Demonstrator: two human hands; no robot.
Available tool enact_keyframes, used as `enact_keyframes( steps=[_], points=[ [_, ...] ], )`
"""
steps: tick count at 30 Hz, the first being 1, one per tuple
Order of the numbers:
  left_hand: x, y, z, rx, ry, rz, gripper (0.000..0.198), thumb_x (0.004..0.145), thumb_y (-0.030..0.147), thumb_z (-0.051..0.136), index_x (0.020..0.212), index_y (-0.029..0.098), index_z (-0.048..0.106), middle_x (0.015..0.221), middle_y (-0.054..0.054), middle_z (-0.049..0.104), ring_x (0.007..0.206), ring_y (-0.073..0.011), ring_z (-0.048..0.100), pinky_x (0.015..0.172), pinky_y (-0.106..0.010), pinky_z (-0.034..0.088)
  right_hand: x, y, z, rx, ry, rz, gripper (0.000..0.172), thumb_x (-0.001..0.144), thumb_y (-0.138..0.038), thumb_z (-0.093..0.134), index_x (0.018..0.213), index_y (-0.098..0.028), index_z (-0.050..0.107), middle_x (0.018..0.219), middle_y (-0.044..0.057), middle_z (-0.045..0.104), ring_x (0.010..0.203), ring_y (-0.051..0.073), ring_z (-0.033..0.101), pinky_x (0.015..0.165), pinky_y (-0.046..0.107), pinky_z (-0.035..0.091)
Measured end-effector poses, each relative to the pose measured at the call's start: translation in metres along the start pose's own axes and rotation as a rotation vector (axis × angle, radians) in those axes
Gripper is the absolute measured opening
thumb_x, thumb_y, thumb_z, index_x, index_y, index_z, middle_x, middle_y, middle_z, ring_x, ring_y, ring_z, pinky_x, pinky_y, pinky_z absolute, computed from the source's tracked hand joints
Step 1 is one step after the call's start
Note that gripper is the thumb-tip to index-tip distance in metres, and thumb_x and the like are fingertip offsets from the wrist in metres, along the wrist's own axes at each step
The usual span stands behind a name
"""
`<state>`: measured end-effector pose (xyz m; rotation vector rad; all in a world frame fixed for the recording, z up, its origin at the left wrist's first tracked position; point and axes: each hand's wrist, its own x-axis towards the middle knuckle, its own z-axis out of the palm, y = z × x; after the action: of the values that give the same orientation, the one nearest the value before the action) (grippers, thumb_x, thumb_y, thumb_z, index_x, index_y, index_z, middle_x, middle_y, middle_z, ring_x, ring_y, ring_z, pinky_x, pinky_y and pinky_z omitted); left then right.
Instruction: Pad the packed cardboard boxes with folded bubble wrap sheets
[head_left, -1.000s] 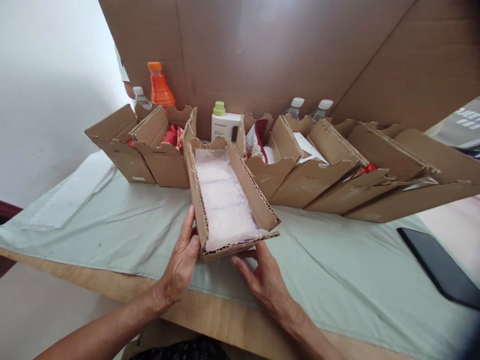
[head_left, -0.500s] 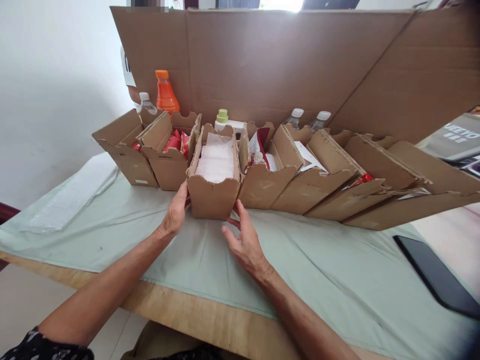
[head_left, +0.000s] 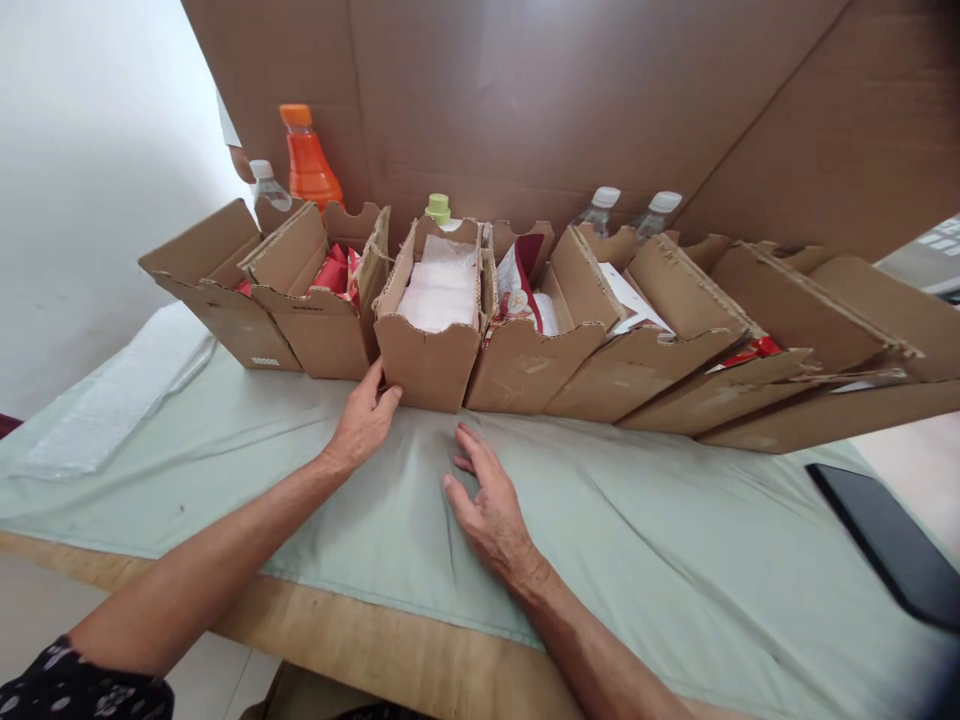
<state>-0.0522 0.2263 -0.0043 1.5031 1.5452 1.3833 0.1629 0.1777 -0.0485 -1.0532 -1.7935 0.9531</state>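
Note:
A narrow cardboard box [head_left: 427,368] stands in the middle of a row, with a stack of white wrapped packs [head_left: 441,296] inside. My left hand [head_left: 363,418] touches its lower left corner, thumb at the front and fingers along the side, without gripping it. In front of the box, my right hand [head_left: 486,500] hovers apart from it, fingers loosely spread and holding nothing. Directly right of the middle box stands another cardboard box [head_left: 536,372] holding a red and white packet [head_left: 517,290]. A box [head_left: 319,335] with red packets [head_left: 337,270] leans on the left.
More tilted boxes [head_left: 750,405] continue rightward. Behind the row stand an orange bottle [head_left: 311,165], a green-capped bottle [head_left: 438,208] and clear bottles [head_left: 600,210], before a tall cardboard panel [head_left: 585,90]. Bubble wrap [head_left: 120,390] lies left, a black phone [head_left: 885,540] right, on green cloth [head_left: 637,560].
The middle box has moved back into line with its neighbours. My right hand has come away from it, while my left hand stays at its lower left corner. The view has tilted down.

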Motion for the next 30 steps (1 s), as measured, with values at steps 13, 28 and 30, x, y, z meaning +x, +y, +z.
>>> enact_keyframes(
  steps=[13,28,30],
  points=[
    [0.007,-0.033,0.017,0.087,0.042,-0.013,0.059,0.093,0.032,0.053,0.149,0.013,0.049,0.144,-0.020,0.065,0.132,-0.0301,0.065,0.117,-0.051,0.048,0.003,-0.003,-0.005,-0.129,-0.030,-0.100,0.040,0.093,-0.017,0.057,0.131,-0.022,0.068,0.144,0.014,0.067,0.132,0.027,0.064,0.113,0.051,0.054],
    [-0.127,-0.003,-0.056,0.597,-0.492,0.389,0.050,0.097,0.036,0.065,0.146,0.034,0.062,0.164,-0.011,0.051,0.153,-0.0369,0.045,0.123,-0.062,0.040,0.009,-0.011,-0.001,-0.168,-0.118,-0.256,0.025,0.094,-0.015,0.057,0.098,-0.025,0.080,0.109,0.008,0.081,0.116,0.029,0.069,0.102,0.053,0.058],
    [-0.101,0.016,-0.080,0.562,-0.264,0.431,0.041,0.097,0.035,0.065,0.138,0.035,0.068,0.157,-0.009,0.058,0.151,-0.0362,0.047,0.121,-0.061,0.043,0.010,-0.011,-0.002,-0.160,-0.123,-0.241,0.025,0.095,-0.016,0.057,0.097,-0.026,0.080,0.108,0.008,0.081,0.115,0.029,0.069,0.101,0.053,0.058]
  ],
)
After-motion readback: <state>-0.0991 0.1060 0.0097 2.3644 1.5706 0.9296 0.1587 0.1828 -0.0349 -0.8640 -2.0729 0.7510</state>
